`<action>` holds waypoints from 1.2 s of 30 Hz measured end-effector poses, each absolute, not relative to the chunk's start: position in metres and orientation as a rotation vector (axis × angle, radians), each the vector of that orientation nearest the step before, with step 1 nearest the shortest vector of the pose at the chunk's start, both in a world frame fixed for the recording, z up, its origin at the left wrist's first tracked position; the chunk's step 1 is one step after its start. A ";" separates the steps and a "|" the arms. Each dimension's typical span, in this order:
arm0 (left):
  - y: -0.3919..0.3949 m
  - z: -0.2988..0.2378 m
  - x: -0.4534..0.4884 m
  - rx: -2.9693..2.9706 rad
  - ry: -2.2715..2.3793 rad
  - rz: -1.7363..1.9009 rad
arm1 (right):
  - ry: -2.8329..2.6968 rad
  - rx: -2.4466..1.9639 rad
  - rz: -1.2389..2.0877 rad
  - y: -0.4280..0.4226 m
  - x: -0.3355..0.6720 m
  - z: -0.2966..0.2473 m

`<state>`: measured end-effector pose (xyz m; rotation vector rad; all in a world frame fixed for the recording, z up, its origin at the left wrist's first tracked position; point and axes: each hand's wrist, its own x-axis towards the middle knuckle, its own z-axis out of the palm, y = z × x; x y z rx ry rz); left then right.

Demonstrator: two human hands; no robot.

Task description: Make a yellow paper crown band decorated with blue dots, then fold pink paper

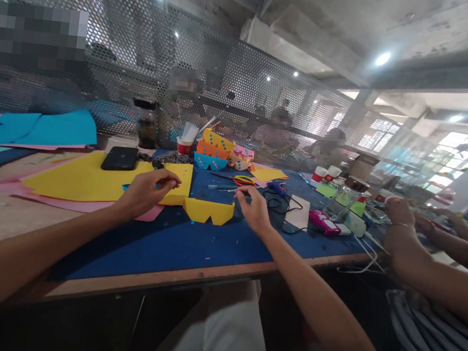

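Note:
A yellow paper eye mask (208, 210), with a notch in its lower edge, lies on the blue mat (192, 249) between my hands. My left hand (146, 192) is closed, thumb and fingertips together, above the edge of yellow paper sheets (77, 177). A bit of blue paper shows beside it. My right hand (253, 206) is pinched just right of the mask, apart from it. Whatever is in either pinch, if anything, is too small to make out. Behind lie a pen (222, 186) and scissors (239, 180).
Finished-looking masks (213, 150) with blue dots are stacked at the back, beside a paper cup (184, 144) and a dark jar (144, 123). A black phone (120, 158) rests on the sheets. A glue gun (277, 188) with cord lies right, near a co-worker's arm (407, 246).

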<state>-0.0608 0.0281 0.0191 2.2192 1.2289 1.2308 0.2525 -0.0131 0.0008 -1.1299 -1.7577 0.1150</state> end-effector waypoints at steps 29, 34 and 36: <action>0.028 0.012 -0.056 2.249 1.045 0.998 | -1.985 -1.056 0.236 -0.018 0.247 0.001; 0.029 0.009 -0.057 2.237 1.000 0.961 | -1.996 -1.062 0.238 -0.018 0.247 0.000; 0.029 0.008 -0.058 2.238 0.993 0.953 | -1.998 -1.062 0.236 -0.018 0.247 0.000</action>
